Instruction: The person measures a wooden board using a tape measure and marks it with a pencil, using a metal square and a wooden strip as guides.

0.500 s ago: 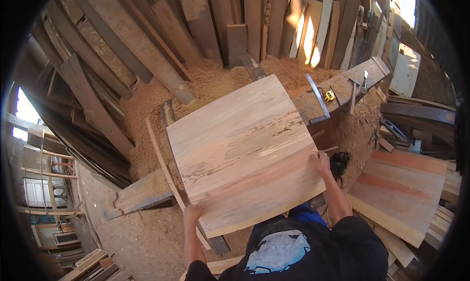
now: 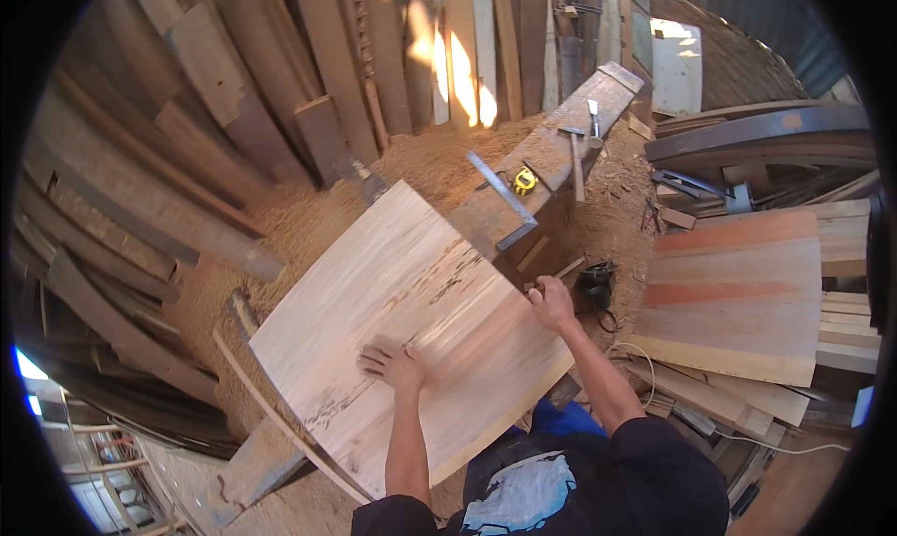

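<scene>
A wide wooden panel (image 2: 360, 279), pale with a pinkish near part and dark flecked marks, lies flat in front of me over wooden supports. My left hand (image 2: 392, 362) rests palm down on its face, fingers spread and stretched out. At the panel's right edge, my right hand (image 2: 552, 304) is closed, its fingers curled over the edge and partly hidden. A thin wooden strip (image 2: 271, 407) runs along the panel's left side.
Right of the panel, a plank (image 2: 579, 115) bears a try square (image 2: 502, 192), a yellow tape measure (image 2: 524, 180), a hammer (image 2: 576, 157) and a chisel (image 2: 594, 123). A black power tool (image 2: 595, 284) sits below. Another panel (image 2: 729, 298) lies farther right. Sawdust and leaning boards fill the back.
My left hand has let go of the panel's near left corner and now lies flat on its middle. My right hand stays at the right edge. The view has turned to the right.
</scene>
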